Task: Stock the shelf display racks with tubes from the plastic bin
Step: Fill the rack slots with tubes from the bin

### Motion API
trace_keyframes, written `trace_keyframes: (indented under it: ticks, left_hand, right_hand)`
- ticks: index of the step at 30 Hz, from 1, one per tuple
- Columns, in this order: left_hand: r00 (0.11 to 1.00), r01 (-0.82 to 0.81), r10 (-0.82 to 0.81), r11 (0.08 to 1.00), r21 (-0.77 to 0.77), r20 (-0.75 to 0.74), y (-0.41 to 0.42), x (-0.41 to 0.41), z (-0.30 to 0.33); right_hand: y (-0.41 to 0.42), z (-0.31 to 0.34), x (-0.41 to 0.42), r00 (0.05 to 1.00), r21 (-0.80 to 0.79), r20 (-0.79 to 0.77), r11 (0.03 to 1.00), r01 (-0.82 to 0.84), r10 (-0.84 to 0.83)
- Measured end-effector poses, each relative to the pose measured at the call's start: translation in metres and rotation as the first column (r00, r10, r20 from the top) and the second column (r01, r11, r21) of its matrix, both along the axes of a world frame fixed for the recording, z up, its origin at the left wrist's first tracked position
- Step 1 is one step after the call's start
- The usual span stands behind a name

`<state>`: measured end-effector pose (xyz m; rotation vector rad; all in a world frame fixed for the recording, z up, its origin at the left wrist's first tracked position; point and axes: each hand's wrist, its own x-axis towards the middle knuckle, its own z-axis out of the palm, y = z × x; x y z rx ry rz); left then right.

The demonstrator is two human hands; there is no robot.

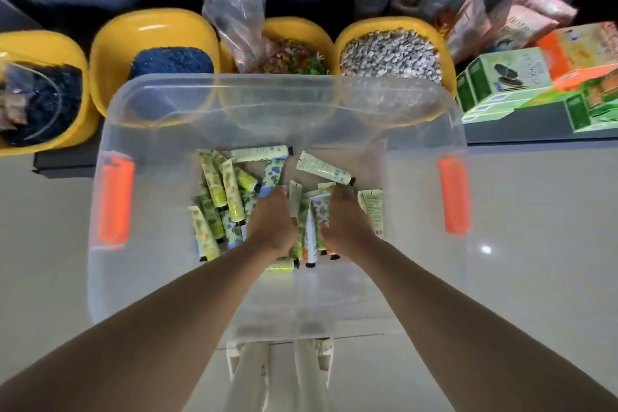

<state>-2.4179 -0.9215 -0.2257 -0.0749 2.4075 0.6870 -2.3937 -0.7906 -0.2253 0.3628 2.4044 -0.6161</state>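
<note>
A clear plastic bin (110,130) with orange latches (454,197) stands on the pale floor. On its bottom lie several floral-printed tubes (227,191), most green and yellow, some blue or orange. Both my hands are down inside the bin. My left hand (272,224) is over the middle of the pile, its fingers curled down around tubes beside a blue-flowered one. My right hand (344,224) lies close beside it, fingers stretched along the tubes that stand between the two hands. One white tube (324,169) lies apart, farther back.
Behind the bin, yellow tubs (150,30) of blue, mixed-colour and grey gravel (391,55) sit on a low dark shelf. Green and orange boxes (521,84) are stacked at the right. A white rack-like object (281,368) shows beneath the bin's near edge.
</note>
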Motion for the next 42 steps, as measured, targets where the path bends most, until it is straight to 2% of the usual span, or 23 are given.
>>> trace_keyframes:
  ticks: [5, 9, 13, 19, 23, 28, 32, 37, 40, 42]
  left_hand:
    - [0.995, 0.028, -0.039, 0.994, -0.109, -0.094, 0.018, -0.003, -0.016]
    - [0.99, 0.129, -0.135, 0.981, -0.142, -0.039, 0.022, -0.002, -0.017]
    - [0.993, 0.101, -0.101, 0.995, 0.009, 0.064, 0.017, -0.001, -0.004]
    - [0.98, -0.042, 0.004, 0.982, 0.186, 0.199, 0.003, -0.014, 0.055]
    - [0.994, 0.006, -0.029, 0.977, 0.215, 0.103, -0.008, -0.023, 0.119]
    - [0.988, -0.153, 0.138, 0.922, 0.355, 0.067, -0.014, -0.038, 0.229]
    - [0.96, -0.272, 0.273, 0.836, 0.476, 0.069, -0.02, -0.048, 0.328]
    - [0.948, -0.246, 0.317, 0.766, 0.594, -0.016, -0.038, -0.046, 0.445]
    - [0.952, -0.152, 0.285, 0.763, 0.628, -0.116, -0.049, -0.044, 0.509]
    - [0.946, -0.111, 0.281, 0.746, 0.657, -0.16, -0.055, -0.044, 0.55]
  right_hand:
    - [-0.005, -0.013, -0.012, 0.999, 0.075, -0.031, 0.997, -0.006, 0.008]
    - [0.007, -0.02, -0.017, 0.999, -0.04, 0.004, 0.999, 0.036, -0.036]
    - [0.023, -0.008, -0.012, 0.989, -0.212, 0.073, 0.966, 0.145, -0.132]
    - [0.041, 0.047, -0.009, 0.92, -0.368, 0.152, 0.843, 0.392, -0.362]
    - [0.042, 0.118, -0.02, 0.903, -0.487, 0.153, 0.764, 0.423, -0.402]
    - [0.036, 0.231, -0.039, 0.912, -0.575, 0.076, 0.73, 0.37, -0.403]
    - [0.03, 0.335, -0.052, 0.888, -0.633, -0.006, 0.689, 0.352, -0.459]
    - [0.025, 0.462, -0.058, 0.906, -0.68, -0.186, 0.715, 0.161, -0.381]
    - [0.021, 0.528, -0.057, 0.91, -0.731, -0.252, 0.681, 0.044, -0.33]
    - [0.018, 0.568, -0.057, 0.91, -0.701, -0.318, 0.712, -0.036, -0.267]
